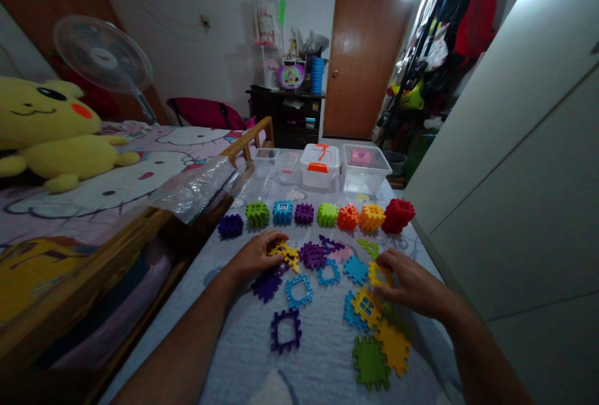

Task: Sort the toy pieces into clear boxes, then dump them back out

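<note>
The fingers of my left hand [256,256] are closed on a yellow interlocking building tile [289,255] with cut-outs, above a dark purple tile [266,285]. My right hand [407,281] pinches a yellow frame tile [378,274] at its left side. Just below that lie a yellow window tile [366,306], a blue tile [350,312], an orange-yellow tile [394,347] and a green tile [371,362]. Between my hands are a purple tile [312,256], a solid blue tile [355,269] and two open blue frames. A purple frame [286,348] lies nearer me.
Behind the loose tiles stands a row of colour-sorted stacks, from purple [231,226] to red [398,215]. Farther back are a lidded box [319,177] with orange clips and an open clear bin [365,177]. A wooden bed rail [140,249] runs along the left.
</note>
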Action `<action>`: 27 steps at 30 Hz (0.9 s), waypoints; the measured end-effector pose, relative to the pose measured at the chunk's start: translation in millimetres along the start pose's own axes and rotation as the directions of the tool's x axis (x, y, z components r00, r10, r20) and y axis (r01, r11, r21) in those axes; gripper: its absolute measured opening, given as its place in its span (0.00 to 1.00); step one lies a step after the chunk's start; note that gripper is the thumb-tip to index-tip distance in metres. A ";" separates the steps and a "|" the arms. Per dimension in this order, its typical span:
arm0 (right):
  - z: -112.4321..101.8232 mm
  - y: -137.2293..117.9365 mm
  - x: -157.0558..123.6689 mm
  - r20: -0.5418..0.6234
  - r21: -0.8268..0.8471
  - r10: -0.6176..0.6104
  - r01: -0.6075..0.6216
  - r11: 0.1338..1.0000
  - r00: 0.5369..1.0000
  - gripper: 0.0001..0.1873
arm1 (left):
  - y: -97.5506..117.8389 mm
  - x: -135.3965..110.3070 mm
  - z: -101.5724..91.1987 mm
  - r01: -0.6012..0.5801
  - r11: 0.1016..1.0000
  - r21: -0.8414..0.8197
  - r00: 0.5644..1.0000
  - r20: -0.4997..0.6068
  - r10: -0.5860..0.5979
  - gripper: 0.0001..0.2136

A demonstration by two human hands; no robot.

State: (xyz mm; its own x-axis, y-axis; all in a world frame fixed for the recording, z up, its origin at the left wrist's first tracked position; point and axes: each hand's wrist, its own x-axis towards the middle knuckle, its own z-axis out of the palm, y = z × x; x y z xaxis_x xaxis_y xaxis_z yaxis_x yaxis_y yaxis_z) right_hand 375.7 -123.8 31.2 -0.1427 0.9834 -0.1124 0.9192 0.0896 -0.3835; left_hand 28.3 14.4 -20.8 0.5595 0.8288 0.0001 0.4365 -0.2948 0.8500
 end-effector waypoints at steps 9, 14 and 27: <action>12.5 0.1 -17.2 -0.097 0.009 0.046 -0.046 0.999 0.994 0.16 | -6.2 0.6 -0.5 0.014 1.000 -0.003 1.000 0.006 -0.014 0.21; 28.8 -38.0 -41.6 0.031 0.037 -0.017 0.016 0.999 0.999 0.35 | -5.5 0.1 -0.5 0.012 1.000 0.000 1.000 0.008 -0.012 0.20; 91.0 -38.5 -73.3 -0.032 -0.060 -0.037 0.035 0.998 0.999 0.55 | -7.3 0.7 -0.3 -0.010 0.999 0.043 1.000 -0.006 0.010 0.20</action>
State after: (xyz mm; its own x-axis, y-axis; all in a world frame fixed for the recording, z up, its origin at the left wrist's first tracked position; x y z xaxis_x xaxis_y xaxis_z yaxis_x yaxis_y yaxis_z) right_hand 317.3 -213.8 -29.2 -0.1651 0.9839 -0.0692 0.9340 0.1334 -0.3315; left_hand 25.3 17.3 -26.8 0.5594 0.8288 0.0119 0.4608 -0.3228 0.8267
